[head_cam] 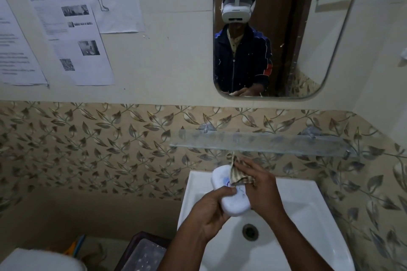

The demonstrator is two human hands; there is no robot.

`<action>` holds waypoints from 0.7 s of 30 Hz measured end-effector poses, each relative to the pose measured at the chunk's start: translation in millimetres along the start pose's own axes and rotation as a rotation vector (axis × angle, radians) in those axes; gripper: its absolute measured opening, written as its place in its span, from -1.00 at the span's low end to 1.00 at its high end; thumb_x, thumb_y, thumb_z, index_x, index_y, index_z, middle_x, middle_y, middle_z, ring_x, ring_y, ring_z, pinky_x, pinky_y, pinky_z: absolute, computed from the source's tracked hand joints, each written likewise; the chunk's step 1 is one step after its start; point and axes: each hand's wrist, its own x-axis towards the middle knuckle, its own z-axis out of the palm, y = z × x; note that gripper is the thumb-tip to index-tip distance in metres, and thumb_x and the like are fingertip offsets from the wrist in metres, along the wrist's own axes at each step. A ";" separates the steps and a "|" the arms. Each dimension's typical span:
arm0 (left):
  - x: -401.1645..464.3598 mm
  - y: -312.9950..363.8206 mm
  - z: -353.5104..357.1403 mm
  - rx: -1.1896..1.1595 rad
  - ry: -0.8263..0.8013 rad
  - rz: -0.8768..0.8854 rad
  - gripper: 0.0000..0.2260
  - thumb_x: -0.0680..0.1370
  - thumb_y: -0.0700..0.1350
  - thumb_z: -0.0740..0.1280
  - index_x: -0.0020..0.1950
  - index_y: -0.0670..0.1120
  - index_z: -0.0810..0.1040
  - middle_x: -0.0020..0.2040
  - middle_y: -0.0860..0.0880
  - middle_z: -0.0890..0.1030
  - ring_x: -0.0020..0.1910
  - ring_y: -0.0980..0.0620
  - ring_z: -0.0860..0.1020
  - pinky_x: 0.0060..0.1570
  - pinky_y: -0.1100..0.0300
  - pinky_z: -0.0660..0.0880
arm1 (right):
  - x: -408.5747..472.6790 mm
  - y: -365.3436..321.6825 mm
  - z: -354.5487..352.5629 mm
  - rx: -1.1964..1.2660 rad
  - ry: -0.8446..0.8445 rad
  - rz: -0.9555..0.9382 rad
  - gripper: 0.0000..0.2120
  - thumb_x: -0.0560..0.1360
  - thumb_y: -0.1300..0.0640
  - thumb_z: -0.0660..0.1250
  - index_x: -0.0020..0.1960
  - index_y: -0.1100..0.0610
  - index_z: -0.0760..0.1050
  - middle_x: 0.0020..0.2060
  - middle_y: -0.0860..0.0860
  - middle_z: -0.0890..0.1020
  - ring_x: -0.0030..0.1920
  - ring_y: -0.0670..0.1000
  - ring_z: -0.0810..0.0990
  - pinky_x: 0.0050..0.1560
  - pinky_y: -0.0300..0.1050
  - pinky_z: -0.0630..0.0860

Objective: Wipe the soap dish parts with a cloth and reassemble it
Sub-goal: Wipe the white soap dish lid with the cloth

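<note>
Wiping is the step in hand, judging by how things are lying: the left hand (207,209) is gripping a white soap dish part (229,193) from its left side, thumb curled over the upper face, and holding it in the air above the white sink (308,204). The right hand (259,185) is pressing a striped cloth (236,174) against the far end of that part, fingers bunched round the fabric and pinching it, with one corner of the cloth sticking up toward the glass shelf (259,143). A blue mark is showing on the white plastic just beside the cloth. Whether this white piece is one part or two stacked together is hard to tell, as the far end is looking like a second rounded edge.

The next move is probably calling for the cloth to be drawn along the rest of the face, then for the part to be turned over so the other side is reached; reassembly is not yet done.

As for containers, the sink basin is holding nothing visible beyond its drain (250,231). The part itself is carrying no soap that can be seen. Lower left, a dark crate (132,248) is holding a clear lidded box (147,255), contents unclear
</note>
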 end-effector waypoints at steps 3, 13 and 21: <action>6.4 9.8 -5.9 0.049 0.052 0.066 -0.70 0.57 -0.29 0.32 0.30 -0.28 0.55 0.15 -0.28 0.67 0.10 -0.22 0.66 0.17 -0.05 0.58 | -9.4 -2.7 2.4 0.063 -0.022 -0.019 -0.37 0.29 0.61 0.19 0.18 0.10 0.63 0.18 -0.27 0.46 0.22 -0.11 0.48 0.19 -0.63 0.21; 11.6 11.7 -22.0 0.104 0.084 0.019 -0.74 0.36 -0.20 0.52 0.04 -0.18 0.74 0.12 -0.23 0.69 0.08 -0.18 0.68 0.15 -0.02 0.60 | -13.8 2.8 -8.3 0.218 -0.154 0.075 -0.32 0.34 0.56 0.19 0.14 -0.12 0.62 0.24 -0.18 0.54 0.26 -0.20 0.49 0.30 -0.35 0.39; 24.2 23.5 -18.7 -0.217 0.337 0.159 -0.67 0.58 -0.18 0.36 0.30 -0.30 0.50 -0.01 -0.30 0.68 -0.17 -0.20 0.68 -0.16 -0.04 0.61 | -53.0 -11.8 15.4 0.159 -0.096 -0.057 -0.22 0.21 0.58 0.13 0.16 -0.11 0.62 0.26 -0.19 0.51 0.30 -0.23 0.47 0.29 -0.38 0.37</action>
